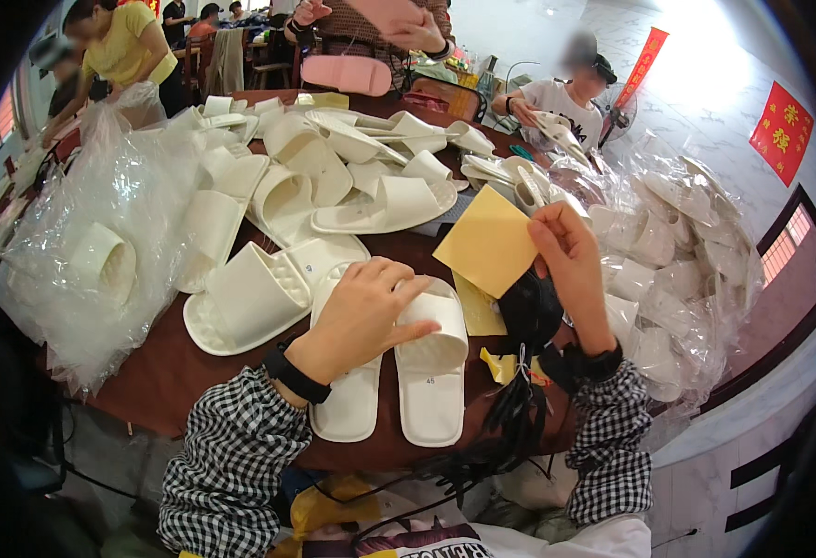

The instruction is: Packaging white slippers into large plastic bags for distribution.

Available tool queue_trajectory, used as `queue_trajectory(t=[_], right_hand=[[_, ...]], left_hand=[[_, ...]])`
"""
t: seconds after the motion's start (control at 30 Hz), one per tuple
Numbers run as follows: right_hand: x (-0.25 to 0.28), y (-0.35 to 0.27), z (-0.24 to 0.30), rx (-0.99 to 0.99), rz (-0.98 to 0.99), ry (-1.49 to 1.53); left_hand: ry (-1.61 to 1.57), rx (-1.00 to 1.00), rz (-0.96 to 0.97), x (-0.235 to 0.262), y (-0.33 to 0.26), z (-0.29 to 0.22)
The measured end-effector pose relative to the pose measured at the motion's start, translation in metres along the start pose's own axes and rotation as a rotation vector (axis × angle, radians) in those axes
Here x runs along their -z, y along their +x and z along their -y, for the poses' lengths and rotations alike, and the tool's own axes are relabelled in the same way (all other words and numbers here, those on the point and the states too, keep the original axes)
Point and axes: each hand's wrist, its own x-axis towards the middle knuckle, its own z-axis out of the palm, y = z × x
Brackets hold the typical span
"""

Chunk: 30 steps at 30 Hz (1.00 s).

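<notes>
A pair of white slide slippers lies side by side on the brown tabletop in front of me, heels toward me. Above them spreads my left hand (366,312), thumb and fingers apart, reaching to the strap of the right slipper (431,391) and covering much of the left slipper (347,409). Whether it presses on the strap I cannot tell. My right hand (568,265) pinches a yellow square of paper (486,242) by its right corner, held up beyond the pair. Under it lies more yellow paper (479,312), beside a black object (529,307) of unclear kind.
White slippers (385,205) pile up across the table's far side. Clear plastic bags of slippers flank me, one left (82,242), one right (673,270). Black cords (515,400) hang at the near edge. Across the table, a person holds pink slipper pieces (347,74); another handles white slippers.
</notes>
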Motion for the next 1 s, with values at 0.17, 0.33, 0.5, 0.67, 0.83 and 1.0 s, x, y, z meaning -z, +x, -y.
queue_trajectory(t=[0.17,0.33,0.5,0.67,0.83,1.0], right_hand=[[-0.037,-0.007,-0.015,0.963,-0.205,-0.676],[-0.079,-0.026,-0.017,1.190,-0.052,-0.788],[-0.089,-0.030,-0.022,1.185,0.038,-0.794],[-0.081,-0.025,-0.023,0.972,-0.020,-0.564],[-0.076,-0.025,-0.024,0.584,-0.137,-0.251],[-0.072,-0.029,-0.031,0.422,0.001,-0.153]], left_hand=[[-0.718,0.397,-0.092,0.024,0.004,-0.001],[-0.861,0.452,-0.095,0.023,0.000,0.007],[-0.996,0.492,-0.114,0.023,0.004,0.008],[-0.968,0.552,-0.164,0.030,0.002,0.011],[-0.975,0.542,-0.199,0.027,0.006,0.001],[-0.947,0.507,-0.218,0.024,0.002,0.007]])
